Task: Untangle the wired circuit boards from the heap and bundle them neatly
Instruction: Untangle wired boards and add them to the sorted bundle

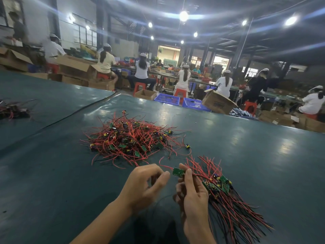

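A tangled heap of small green circuit boards with red and black wires (133, 140) lies on the dark green table (246, 155) ahead of me. My right hand (191, 191) grips a gathered bundle of wired boards (221, 187), its wires fanning out toward the lower right, and pinches one more green board (178, 172) at its fingertips. A red wire runs from that board toward the heap. My left hand (146, 184) hovers just left of the board, fingers curled, holding nothing that I can see.
A second small pile of wired boards (12, 110) sits at the far left of the table. Beyond the table's far edge are blue crates (167, 99), cardboard boxes (218, 103) and several seated people at workbenches.
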Available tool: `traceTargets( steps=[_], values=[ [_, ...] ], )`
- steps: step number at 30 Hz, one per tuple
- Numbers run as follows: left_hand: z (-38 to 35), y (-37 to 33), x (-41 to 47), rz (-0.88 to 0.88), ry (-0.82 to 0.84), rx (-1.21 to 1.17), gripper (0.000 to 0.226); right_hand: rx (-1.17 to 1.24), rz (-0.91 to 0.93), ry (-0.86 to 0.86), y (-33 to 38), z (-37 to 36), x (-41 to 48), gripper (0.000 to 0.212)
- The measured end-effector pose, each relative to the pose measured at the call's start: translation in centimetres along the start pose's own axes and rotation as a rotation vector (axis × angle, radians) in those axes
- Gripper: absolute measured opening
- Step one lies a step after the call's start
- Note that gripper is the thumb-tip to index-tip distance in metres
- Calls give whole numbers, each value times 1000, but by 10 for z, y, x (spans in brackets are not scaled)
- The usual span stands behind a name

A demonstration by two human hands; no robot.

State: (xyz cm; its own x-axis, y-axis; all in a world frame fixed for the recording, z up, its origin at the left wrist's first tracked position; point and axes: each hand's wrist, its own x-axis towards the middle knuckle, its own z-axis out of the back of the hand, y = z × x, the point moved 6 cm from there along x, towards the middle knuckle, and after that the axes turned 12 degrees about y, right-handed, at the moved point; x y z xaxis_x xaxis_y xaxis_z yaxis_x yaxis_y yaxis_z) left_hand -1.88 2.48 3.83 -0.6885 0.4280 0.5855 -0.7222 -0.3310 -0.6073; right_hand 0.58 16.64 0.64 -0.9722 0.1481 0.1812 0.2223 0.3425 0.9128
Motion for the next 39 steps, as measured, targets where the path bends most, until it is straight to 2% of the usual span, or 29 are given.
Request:
traceTargets(
  steps=[2, 4, 8, 16, 23, 29, 33, 36, 39],
  values=[
    [-19, 9, 0, 188, 175, -318, 54, -8, -20, 54, -1, -4, -1, 28],
    [-32, 13, -3, 320, 204, -507, 55, -7, -57, 102, -3, -8, -2, 28],
    [-33, 5, 1, 260, 98, -662, 31, -4, -93, 14, -1, -3, -2, 26],
    [-23, 4, 0, 271, -81, -691, 35, -90, -134, 14, -3, -3, -2, 29],
    [-18, 6, 1, 268, -116, -656, 30, -53, -100, -51, -1, 3, 0, 29],
    [-27, 6, 0, 313, 64, -612, 33, -164, -66, 61, 0, -6, -3, 32],
    [-29, 6, 2, 331, 95, -600, 31, -217, -63, 75, -2, -8, -2, 26],
    [-26, 8, 2, 341, 95, -548, 32, -161, -91, 3, -3, -2, 0, 24],
    [-23, 13, 3, 391, 93, -582, 42, -51, -124, -154, -3, 15, 4, 24]
  ],
)
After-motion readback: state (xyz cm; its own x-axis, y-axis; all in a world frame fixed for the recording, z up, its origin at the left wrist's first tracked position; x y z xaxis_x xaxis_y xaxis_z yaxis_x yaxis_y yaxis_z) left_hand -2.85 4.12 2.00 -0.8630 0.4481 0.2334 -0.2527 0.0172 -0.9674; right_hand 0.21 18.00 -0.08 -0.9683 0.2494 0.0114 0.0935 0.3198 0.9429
